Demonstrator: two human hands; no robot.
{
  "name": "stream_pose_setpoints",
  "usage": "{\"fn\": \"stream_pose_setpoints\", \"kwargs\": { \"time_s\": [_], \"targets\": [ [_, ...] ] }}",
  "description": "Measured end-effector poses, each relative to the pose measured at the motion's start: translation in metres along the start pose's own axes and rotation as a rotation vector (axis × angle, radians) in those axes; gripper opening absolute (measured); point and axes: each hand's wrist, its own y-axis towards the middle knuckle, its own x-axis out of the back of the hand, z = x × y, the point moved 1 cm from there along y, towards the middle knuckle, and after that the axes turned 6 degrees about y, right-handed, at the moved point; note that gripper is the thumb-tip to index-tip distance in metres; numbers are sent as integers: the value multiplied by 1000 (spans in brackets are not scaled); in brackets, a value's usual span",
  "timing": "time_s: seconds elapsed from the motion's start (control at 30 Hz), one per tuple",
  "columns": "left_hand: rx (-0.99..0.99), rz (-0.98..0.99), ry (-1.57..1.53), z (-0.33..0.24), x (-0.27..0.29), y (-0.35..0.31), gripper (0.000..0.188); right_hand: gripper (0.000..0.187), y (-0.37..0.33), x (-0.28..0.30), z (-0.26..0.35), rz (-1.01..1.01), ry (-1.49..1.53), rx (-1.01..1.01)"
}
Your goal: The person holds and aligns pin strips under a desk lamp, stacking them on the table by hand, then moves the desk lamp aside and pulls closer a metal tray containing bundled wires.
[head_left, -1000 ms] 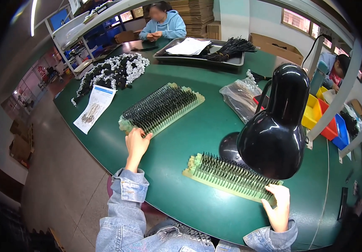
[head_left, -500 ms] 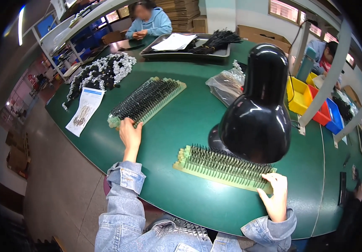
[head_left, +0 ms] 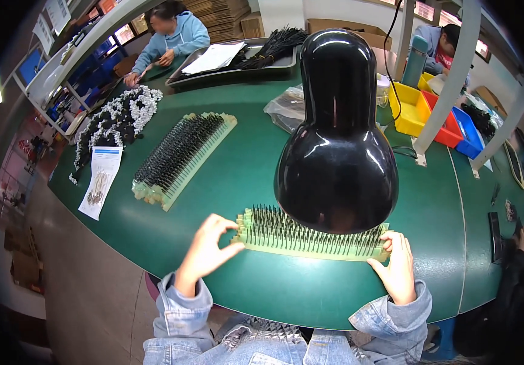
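Close in front of me lies a stack of pale green strips set with rows of thin black pins, its back partly hidden by a black lamp head. My right hand grips its right end, thumb at the front edge and fingers at the end. At the left end is my left hand, thumb and fingers spread apart around the corner; whether the fingertips touch it I cannot tell. A second, similar pinned stack lies slantwise farther left, with no hand on it.
The glossy black lamp stands over the near stack. Behind are a plastic bag, a metal tray of black wires, and yellow, red and blue bins. At left lie a black-and-white pile and a paper slip. A co-worker reaches toward the pile.
My left hand has let go of the far-left stack and come right to the near stack's left end. My right hand stays at its right end. The co-worker's hand has reached toward the pile.
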Motion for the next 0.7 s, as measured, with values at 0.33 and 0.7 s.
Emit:
{"fn": "stream_pose_setpoints", "kwargs": {
  "time_s": [0.33,0.7],
  "targets": [
    [14,21,24,-13,-16,-14,27,44,-3,0,-1,31,18,-16],
    [-1,99,-17,-13,-13,-11,26,32,1,2,0,-6,9,70]
  ]
}}
